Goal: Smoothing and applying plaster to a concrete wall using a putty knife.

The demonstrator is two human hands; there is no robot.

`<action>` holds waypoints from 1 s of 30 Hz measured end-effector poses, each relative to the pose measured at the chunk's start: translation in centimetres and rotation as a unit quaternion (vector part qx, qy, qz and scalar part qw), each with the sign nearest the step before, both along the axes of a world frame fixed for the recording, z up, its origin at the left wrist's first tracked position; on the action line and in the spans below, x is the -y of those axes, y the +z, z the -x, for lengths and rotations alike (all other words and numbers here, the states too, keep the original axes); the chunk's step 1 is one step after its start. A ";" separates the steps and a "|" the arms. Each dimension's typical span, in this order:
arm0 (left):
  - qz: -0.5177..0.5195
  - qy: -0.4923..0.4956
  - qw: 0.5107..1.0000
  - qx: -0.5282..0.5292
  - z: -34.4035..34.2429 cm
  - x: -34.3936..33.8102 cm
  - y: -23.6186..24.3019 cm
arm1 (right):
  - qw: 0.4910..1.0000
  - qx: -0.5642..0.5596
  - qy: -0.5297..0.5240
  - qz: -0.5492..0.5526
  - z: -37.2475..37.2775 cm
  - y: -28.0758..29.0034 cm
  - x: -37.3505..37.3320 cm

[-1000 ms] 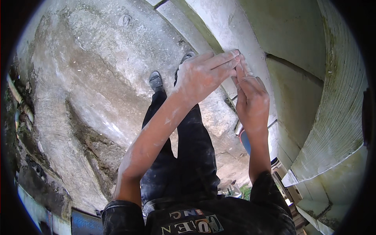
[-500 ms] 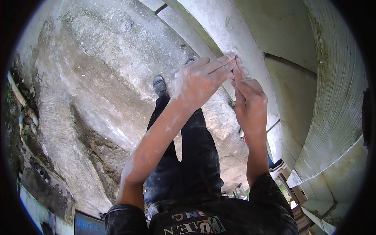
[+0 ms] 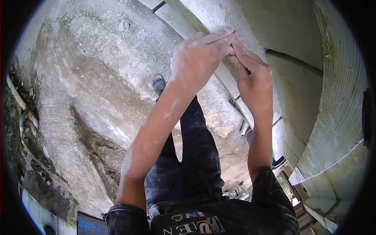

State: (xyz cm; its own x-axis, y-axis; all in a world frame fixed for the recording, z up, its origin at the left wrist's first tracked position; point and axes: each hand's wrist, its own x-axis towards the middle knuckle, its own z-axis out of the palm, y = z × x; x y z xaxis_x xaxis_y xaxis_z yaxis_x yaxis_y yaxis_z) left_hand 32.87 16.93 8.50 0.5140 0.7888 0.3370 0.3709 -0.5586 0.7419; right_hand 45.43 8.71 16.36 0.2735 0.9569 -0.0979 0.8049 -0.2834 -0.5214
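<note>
My left hand [image 3: 196,60], coated in white powder, reaches over from the lower left with its fingertips pinched together. My right hand [image 3: 252,76], also powdery, has its fingers closed, their tips meeting those of the left beside a pale ledge [image 3: 211,11] at the upper part of the view. Whatever may be between the fingertips is hidden or too small to make out. Below the hands are my legs in dark trousers [image 3: 199,156] and a sandalled foot [image 3: 158,82].
Cracked, dusty concrete ground [image 3: 86,98] spreads to the left, with old pipes [image 3: 21,100] at its edge and a blue surface [image 3: 90,223] lower left. Greenish wall slabs [image 3: 297,98] curve along the right. A red-rimmed container [image 3: 248,137] sits behind my right forearm.
Both hands have moved up the view, still joined at the fingertips. My left hand now covers the foot that showed beside it earlier.
</note>
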 end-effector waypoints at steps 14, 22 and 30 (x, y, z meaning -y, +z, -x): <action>-0.012 0.044 0.998 0.034 -0.6 -1.4 -1.3 | 0.998 0.011 0.033 -0.054 -0.8 -1.4 -1.9; 0.038 0.004 0.999 0.018 -0.4 0.3 -0.6 | 0.999 0.028 0.008 -0.041 0.1 -0.7 -0.3; 0.070 -0.018 0.996 0.044 0.6 0.7 -0.8 | 0.998 0.069 -0.004 0.003 2.0 0.5 0.0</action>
